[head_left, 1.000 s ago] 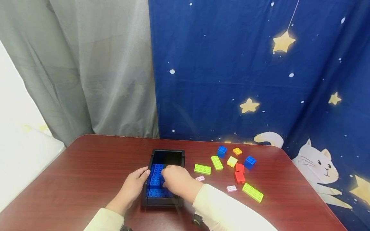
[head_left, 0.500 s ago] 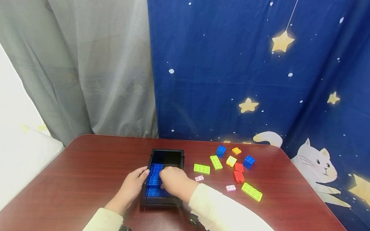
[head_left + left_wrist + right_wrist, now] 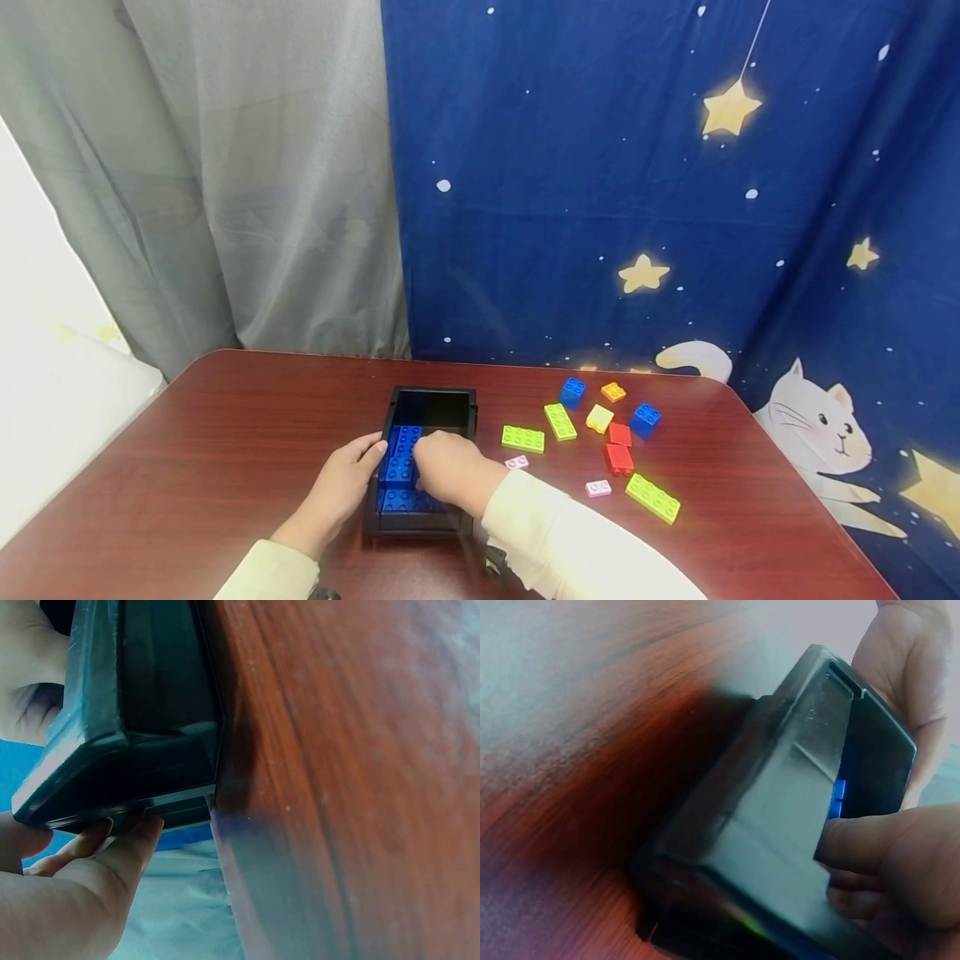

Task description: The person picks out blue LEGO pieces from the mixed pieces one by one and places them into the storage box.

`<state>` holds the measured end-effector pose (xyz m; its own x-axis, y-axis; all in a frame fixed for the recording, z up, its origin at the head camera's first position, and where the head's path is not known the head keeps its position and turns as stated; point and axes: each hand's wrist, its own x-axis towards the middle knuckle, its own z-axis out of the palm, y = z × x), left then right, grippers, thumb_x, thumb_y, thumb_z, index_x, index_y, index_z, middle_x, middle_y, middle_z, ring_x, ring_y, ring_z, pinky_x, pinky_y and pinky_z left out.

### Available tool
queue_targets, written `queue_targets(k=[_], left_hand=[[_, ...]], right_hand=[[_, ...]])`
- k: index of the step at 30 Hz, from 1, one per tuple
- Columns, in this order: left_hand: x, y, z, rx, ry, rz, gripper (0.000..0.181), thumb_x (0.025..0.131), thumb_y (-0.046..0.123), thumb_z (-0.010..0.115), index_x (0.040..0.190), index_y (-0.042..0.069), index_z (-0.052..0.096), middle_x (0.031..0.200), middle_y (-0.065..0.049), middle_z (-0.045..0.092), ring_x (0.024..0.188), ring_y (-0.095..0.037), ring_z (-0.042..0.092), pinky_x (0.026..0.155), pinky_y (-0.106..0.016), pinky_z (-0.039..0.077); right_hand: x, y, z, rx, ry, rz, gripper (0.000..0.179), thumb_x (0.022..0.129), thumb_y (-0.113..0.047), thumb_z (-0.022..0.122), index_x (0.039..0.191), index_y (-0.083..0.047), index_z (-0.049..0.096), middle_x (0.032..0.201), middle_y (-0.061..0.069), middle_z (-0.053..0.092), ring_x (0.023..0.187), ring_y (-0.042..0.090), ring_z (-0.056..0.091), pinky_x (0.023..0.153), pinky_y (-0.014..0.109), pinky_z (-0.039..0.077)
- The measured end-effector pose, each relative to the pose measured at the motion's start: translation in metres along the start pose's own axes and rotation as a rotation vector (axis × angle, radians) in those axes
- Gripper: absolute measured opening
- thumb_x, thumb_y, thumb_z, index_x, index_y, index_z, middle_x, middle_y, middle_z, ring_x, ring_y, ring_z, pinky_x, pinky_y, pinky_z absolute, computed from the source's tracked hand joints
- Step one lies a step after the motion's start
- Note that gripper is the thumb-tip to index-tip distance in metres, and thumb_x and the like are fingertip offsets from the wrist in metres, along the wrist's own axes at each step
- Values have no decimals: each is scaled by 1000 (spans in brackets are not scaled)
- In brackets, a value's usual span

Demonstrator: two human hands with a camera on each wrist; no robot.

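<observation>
A black open-topped box stands on the table with several studded blue bricks inside, laid along its left side and near end. My left hand grips the box's left wall, thumb at the rim and fingers against the outside. Reaching over the right wall, my right hand has its curled fingers down inside the box, right beside the blue bricks. In the right wrist view a bit of blue brick shows at the thumb tip. The fingertips are hidden, and I cannot tell whether they pinch a brick.
Loose bricks lie on the table right of the box: lime, red, blue, yellow, orange and pink. Curtains hang behind the table's back edge.
The view has shifted slightly. My right hand stays in the box, its wrist and sleeve drawn a little to the left. The left hand keeps its grip, and the loose bricks lie unmoved.
</observation>
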<state>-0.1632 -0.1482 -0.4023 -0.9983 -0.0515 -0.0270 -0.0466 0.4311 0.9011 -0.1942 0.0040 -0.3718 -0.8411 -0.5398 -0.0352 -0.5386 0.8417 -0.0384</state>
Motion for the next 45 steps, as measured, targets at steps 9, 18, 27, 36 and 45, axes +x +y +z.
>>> queue_targets(k=[9, 18, 27, 36, 45], left_hand=[[-1, 0, 0, -13, 0, 6, 45, 103, 21, 43, 139, -7, 45, 141, -28, 46, 133, -45, 38, 107, -59, 34], [0, 0, 0, -16, -4, -2, 46, 104, 22, 43, 139, -7, 44, 140, -28, 46, 132, -44, 40, 106, -59, 35], [-1, 1, 0, -18, -7, -7, 46, 104, 22, 42, 140, -7, 43, 141, -28, 45, 133, -45, 38, 106, -59, 35], [-1, 0, 0, -27, -14, -9, 48, 103, 23, 42, 140, -7, 42, 142, -29, 44, 133, -46, 37, 106, -60, 34], [-1, 0, 0, -24, -13, -9, 48, 103, 23, 42, 141, -6, 42, 143, -29, 43, 134, -46, 36, 107, -60, 33]], right_hand=[[3, -1, -1, 16, -22, 15, 17, 85, -22, 73, 96, -10, 73, 88, 4, 72, 63, 13, 61, 61, 30, 58], [5, -2, -1, 52, -40, 33, 13, 84, -19, 72, 92, -9, 72, 86, 4, 71, 58, 12, 53, 56, 28, 55], [5, -2, -3, 71, -56, 32, 14, 83, -20, 73, 90, -8, 72, 82, 3, 70, 57, 12, 52, 53, 25, 52], [5, -3, -3, 100, -76, 50, 15, 83, -20, 73, 91, -7, 72, 82, 3, 70, 57, 12, 53, 53, 26, 51], [8, -2, 0, 115, -73, 45, 14, 83, -21, 73, 88, -8, 72, 82, 3, 70, 57, 12, 52, 53, 26, 50]])
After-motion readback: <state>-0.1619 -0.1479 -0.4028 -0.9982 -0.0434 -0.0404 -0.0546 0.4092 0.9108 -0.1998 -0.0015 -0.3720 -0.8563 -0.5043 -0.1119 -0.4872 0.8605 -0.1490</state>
